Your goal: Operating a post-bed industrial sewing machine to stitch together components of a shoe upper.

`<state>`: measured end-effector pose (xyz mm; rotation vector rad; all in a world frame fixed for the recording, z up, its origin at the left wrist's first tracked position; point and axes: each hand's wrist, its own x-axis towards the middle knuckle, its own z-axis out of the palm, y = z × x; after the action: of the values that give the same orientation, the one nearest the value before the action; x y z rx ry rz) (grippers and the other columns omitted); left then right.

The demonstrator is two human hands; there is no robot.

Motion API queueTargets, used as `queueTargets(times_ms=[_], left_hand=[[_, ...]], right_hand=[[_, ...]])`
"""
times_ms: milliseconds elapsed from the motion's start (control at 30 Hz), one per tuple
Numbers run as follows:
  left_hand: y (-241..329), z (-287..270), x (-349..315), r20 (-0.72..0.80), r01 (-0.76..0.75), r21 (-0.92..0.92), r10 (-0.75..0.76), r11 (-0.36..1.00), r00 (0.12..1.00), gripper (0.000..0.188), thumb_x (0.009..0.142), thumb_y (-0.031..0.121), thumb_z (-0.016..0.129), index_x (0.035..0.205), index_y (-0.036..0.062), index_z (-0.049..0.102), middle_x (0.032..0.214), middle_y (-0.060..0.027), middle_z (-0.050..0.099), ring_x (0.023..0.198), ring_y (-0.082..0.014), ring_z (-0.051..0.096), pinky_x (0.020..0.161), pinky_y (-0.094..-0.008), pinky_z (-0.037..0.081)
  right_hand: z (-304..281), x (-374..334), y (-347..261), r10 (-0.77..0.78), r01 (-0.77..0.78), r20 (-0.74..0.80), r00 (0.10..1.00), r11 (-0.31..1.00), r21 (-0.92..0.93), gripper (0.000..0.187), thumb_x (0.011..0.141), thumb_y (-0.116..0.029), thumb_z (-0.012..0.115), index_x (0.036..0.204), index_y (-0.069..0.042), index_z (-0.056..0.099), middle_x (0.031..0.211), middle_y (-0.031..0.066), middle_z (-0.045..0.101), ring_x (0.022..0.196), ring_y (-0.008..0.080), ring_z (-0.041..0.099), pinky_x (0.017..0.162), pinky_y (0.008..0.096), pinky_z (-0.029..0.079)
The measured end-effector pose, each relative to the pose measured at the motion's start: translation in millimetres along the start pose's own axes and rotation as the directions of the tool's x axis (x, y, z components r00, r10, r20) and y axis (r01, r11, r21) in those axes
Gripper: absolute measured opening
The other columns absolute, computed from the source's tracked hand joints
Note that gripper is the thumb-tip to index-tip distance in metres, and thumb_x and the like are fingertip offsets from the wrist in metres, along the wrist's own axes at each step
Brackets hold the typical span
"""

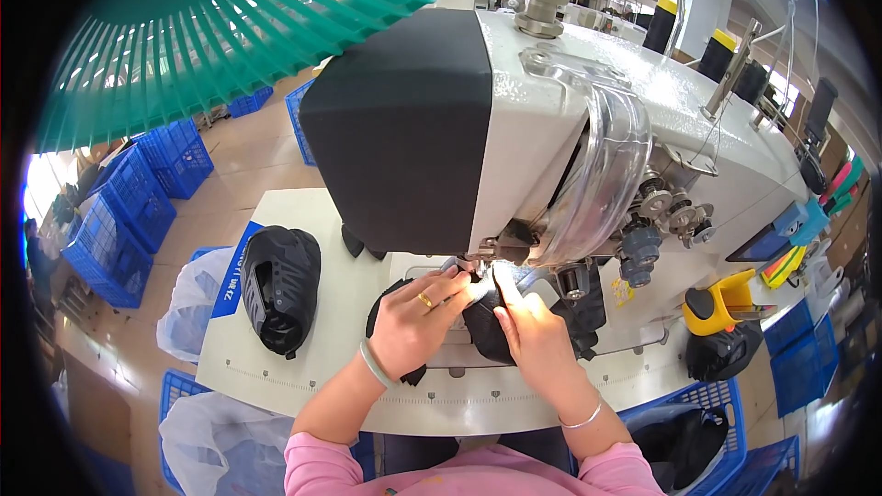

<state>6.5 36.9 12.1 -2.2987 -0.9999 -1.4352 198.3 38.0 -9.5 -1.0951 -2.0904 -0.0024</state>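
Note:
Both my hands are at the lit needle area of an industrial sewing machine (542, 119), on a black shoe upper (487, 331). My left hand (418, 317) is closed on the upper's left side, its fingertips close to the presser foot. On the other side, my right hand (537, 335) grips the upper between thumb and fingers, with the index finger pointing toward the needle. The fingers and the machine head partly hide the upper and the stitching spot. To the left on the pale machine table (441, 411) lies another black shoe upper (280, 289), its opening facing up.
A green slatted fan guard or shade (230, 28) hangs at upper left. Blue crates (110, 248) stand on the floor at left. A yellow holder (721, 301) sits at the table's right, above a dark shoe piece (724, 354). A blue basket (730, 404) holds black pieces at lower right.

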Motion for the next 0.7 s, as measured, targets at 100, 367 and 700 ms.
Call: queueTargets(times_ms=[100,367,700], left_hand=[[-5.5,-1.5,0.3,-0.005,0.085,-0.084,-0.086,0.993,0.996,0.020,0.069,-0.005,0.072,0.089,0.0015,0.072,0.091,-0.0081,0.070,0.080,-0.0247,0.070,0.071,-0.0322,0.058],[5.9,-0.3,1.1,-0.043,0.140,-0.099,-0.145,0.985,0.989,0.023,0.070,-0.006,0.073,0.091,0.0031,0.073,0.090,-0.0104,0.072,0.078,-0.0251,0.070,0.069,-0.0310,0.056],[-1.8,3.0,1.2,-0.034,0.017,-0.037,-0.018,0.999,0.999,0.021,0.070,-0.008,0.069,0.090,-0.0001,0.072,0.092,-0.0102,0.070,0.083,-0.0269,0.071,0.080,-0.0340,0.059]], right_hand=[[-1.3,0.5,-0.8,-0.011,0.011,0.032,0.999,1.000,0.005,0.032,0.094,-0.021,0.061,0.123,-0.006,0.060,0.071,0.0121,0.054,0.055,0.0297,0.061,0.047,0.0386,0.049],[4.5,0.4,-4.5,0.002,-0.001,0.010,1.000,0.989,-0.148,0.033,0.095,-0.024,0.060,0.123,-0.007,0.060,0.068,0.0114,0.055,0.048,0.0283,0.058,0.043,0.0374,0.047],[2.0,6.2,-10.3,0.072,-0.068,0.044,0.996,0.995,-0.076,0.047,0.094,-0.016,0.059,0.139,-0.007,0.050,0.065,0.0125,0.054,0.053,0.0317,0.057,0.051,0.0404,0.047]])
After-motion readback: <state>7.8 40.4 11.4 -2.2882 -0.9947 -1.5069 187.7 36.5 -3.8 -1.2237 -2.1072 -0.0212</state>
